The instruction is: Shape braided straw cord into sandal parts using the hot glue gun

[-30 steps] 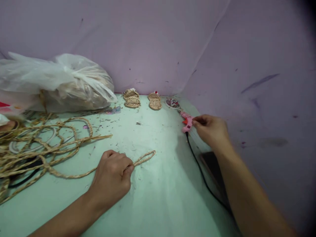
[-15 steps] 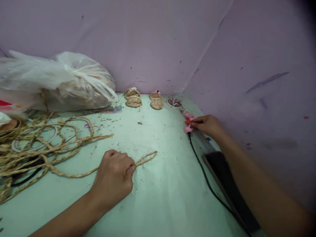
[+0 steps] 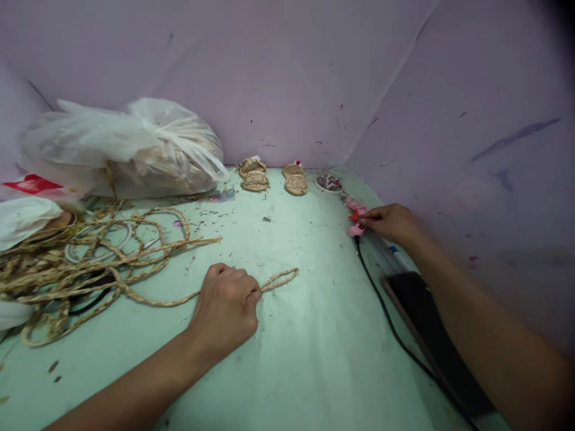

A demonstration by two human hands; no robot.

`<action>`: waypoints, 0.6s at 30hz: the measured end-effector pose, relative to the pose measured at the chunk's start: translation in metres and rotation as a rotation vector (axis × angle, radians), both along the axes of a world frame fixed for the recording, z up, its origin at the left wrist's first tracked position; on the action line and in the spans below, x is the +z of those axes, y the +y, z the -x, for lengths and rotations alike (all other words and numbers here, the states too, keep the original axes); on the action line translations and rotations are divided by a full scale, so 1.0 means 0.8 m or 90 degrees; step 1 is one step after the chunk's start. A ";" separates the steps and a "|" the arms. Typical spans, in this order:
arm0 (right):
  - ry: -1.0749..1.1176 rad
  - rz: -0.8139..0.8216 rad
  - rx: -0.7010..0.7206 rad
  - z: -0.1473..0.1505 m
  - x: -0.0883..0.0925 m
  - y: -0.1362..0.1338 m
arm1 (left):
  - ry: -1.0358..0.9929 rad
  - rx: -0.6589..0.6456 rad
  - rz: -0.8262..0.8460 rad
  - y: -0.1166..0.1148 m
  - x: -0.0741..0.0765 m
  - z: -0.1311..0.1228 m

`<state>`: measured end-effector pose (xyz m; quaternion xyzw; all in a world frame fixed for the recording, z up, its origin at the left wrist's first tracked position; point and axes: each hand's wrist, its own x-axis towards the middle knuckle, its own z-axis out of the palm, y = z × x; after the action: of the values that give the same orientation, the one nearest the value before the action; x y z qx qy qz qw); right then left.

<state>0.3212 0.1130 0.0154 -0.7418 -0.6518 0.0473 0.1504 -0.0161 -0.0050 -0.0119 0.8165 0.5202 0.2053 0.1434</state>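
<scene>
My left hand point(image 3: 229, 305) is closed in a pinch on a braided straw cord point(image 3: 281, 280), low over the table. A narrow loop of the cord sticks out to the right past my fingertips. Leftward, the same cord runs into a loose tangle of braid point(image 3: 130, 269). At the right, my right hand point(image 3: 390, 220) pinches a pink glue gun point(image 3: 357, 229) with an orange trigger. The glue gun lies on the table, a black power cord leading from it toward me. My fingers hide part of its body.
A tied plastic bag point(image 3: 171, 152) fills the back left. Small woven straw pieces point(image 3: 254, 179) and a shallow dish of beads point(image 3: 329, 182) stand along the back wall. Under my right forearm lies a dark flat phone-like slab point(image 3: 431, 323). Straw scraps litter the left side.
The view has turned slightly left, so everything appears shifted to the right. Both hands keep nearly the same place and grip; the glue gun has not visibly moved.
</scene>
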 end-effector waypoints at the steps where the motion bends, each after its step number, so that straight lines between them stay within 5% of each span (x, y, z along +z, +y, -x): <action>1: -0.003 0.009 -0.008 0.002 0.003 -0.001 | -0.001 0.003 -0.002 0.000 0.000 0.000; 7: -0.015 -0.009 -0.010 0.075 0.035 -0.041 | -0.027 -0.034 -0.063 -0.002 0.000 0.001; 8: 0.014 -0.013 0.035 0.098 0.038 -0.056 | -0.034 -0.049 -0.085 -0.003 0.000 0.001; 12: 0.176 0.074 0.499 0.185 0.031 -0.118 | -0.035 -0.086 -0.137 -0.005 0.003 0.001; 18: 0.163 0.084 0.511 0.213 -0.005 -0.147 | -0.026 -0.102 -0.126 -0.003 0.003 0.002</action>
<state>0.1506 -0.0050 0.0111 -0.4251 -0.8607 0.2355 0.1519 -0.0180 -0.0072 -0.0095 0.8613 0.4276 0.2600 0.0881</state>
